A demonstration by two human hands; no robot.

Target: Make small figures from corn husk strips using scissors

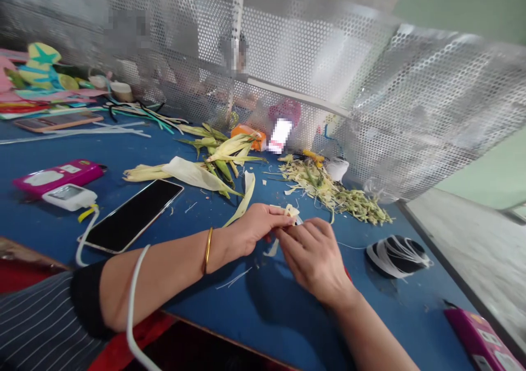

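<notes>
My left hand (255, 227), with a gold bangle at the wrist, pinches a small folded piece of pale corn husk (291, 211) between thumb and fingertips. Close against it, my right hand (313, 253) is closed with its fingers curled at the base of the husk piece; what they grip is mostly hidden. A thin white thread runs from beside my right hand to a black spool wound with white thread (396, 257). Behind my left hand lies a loose strip of husk (245, 198). A small husk scrap (272, 248) shows below the hands.
Corn husks (197, 175) and a heap of cut husk pieces (324, 187) lie on the blue table (287, 327) before a perforated metal screen (287, 47). A black phone (133, 215), magenta devices (61, 176) and a white cable (132, 305) are nearby. People sit behind the screen.
</notes>
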